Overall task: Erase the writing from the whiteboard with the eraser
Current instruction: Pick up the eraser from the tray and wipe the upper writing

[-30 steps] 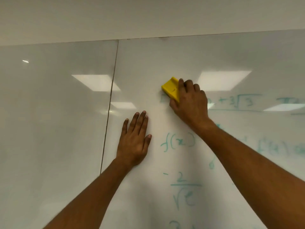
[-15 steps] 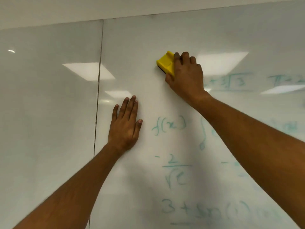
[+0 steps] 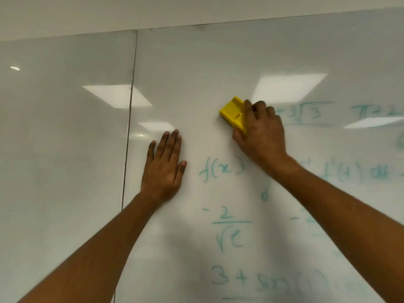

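A glossy whiteboard (image 3: 196,62) fills the view, with teal maths writing (image 3: 223,171) across its right panel. My right hand (image 3: 261,133) presses a yellow eraser (image 3: 232,113) flat against the board, just left of a faint line of writing with a root sign. About half the eraser shows beyond my fingers. My left hand (image 3: 165,169) lies flat on the board, fingers together and pointing up, left of the "f(x)" text and holding nothing.
A vertical seam (image 3: 129,127) splits the board into two panels; the left panel (image 3: 65,149) carries no writing. The wall (image 3: 196,9) runs above the board's top edge. Ceiling lights reflect in the glossy surface. More teal formulas run down and to the right.
My right hand with the eraser has slid a little down the board from its higher spot half a second ago. The left hand has stayed flat in place.
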